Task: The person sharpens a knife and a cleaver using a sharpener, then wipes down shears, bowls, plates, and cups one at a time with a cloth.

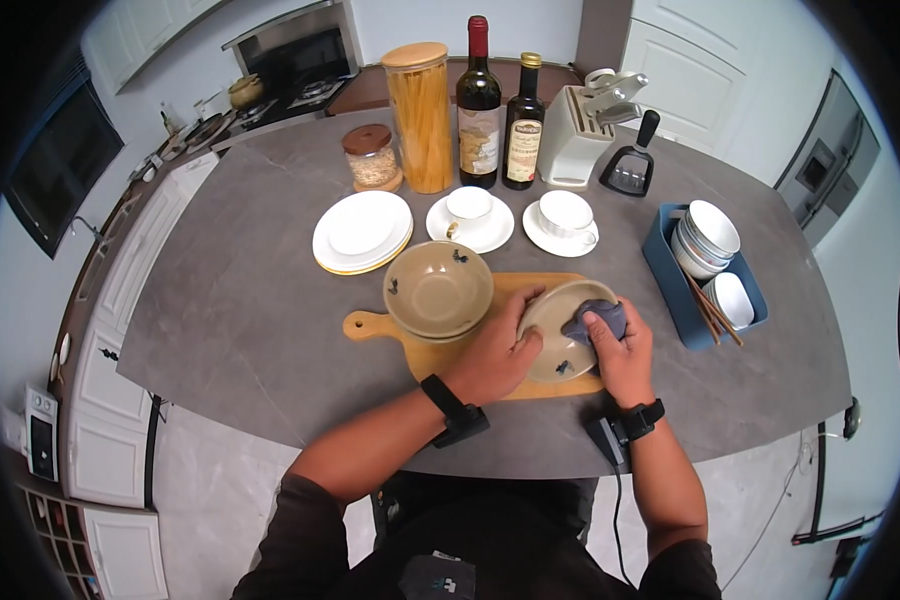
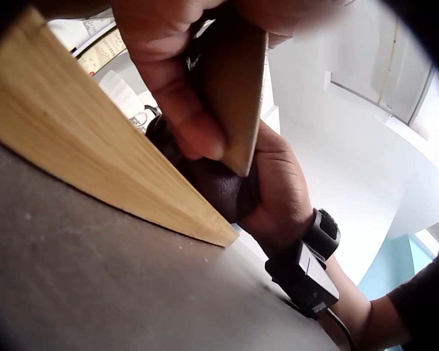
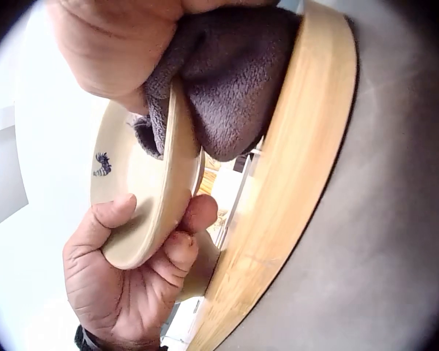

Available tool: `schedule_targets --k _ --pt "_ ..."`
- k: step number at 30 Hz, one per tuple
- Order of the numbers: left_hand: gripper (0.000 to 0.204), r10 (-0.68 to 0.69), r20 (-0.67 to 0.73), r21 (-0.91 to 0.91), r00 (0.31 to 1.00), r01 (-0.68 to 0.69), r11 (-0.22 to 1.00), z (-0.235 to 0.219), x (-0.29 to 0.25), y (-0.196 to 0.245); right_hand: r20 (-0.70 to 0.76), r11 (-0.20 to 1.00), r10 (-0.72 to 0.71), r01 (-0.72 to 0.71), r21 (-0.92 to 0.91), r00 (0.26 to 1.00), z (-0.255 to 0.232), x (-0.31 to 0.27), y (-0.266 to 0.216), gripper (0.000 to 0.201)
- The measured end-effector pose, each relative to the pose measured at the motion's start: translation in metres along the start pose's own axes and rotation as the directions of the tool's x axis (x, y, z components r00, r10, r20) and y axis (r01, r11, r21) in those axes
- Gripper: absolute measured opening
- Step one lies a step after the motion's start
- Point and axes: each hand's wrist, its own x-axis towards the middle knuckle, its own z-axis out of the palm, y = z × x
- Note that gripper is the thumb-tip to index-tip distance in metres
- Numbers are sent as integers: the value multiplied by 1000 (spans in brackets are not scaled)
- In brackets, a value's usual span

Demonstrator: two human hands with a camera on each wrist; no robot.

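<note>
A beige bowl with small dark motifs (image 1: 542, 352) is held tilted above the wooden cutting board (image 1: 440, 368). My left hand (image 1: 497, 350) grips its left rim, thumb on the inside and fingers beneath, as the right wrist view shows. On the opposite rim, my right hand (image 1: 625, 358) pinches a dark grey cloth (image 3: 230, 88) that folds over the edge, covering both the inner and outer faces. Another beige bowl (image 1: 438, 290) of the same pattern sits on the board's left part, beside my left hand.
Behind the board stand stacked white plates (image 1: 362, 225) and two white cups on saucers (image 1: 470, 235). A pasta jar (image 1: 422, 120), dark bottles (image 1: 480, 100) and a knife block (image 1: 573, 140) line the back. A blue bin (image 1: 673, 290) with bowls and chopsticks is at right.
</note>
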Motion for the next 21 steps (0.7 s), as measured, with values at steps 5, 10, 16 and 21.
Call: schedule_targets --k 5,10,16,21 --pt "52 211 -94 39 973 -208 977 6 1 -4 32 996 73 -75 48 997 -2 0 4 26" --pt "50 13 91 -70 996 -7 998 -6 1 4 -19 984 -122 118 -136 992 0 -4 -1 26" --pt "48 49 -67 -21 997 -51 999 6 -1 -8 -7 1000 9 -9 21 1000 1 -2 -1 27" --pt "48 149 -70 -17 986 -151 988 7 -2 -1 19 997 43 -44 63 999 -3 -1 -1 27"
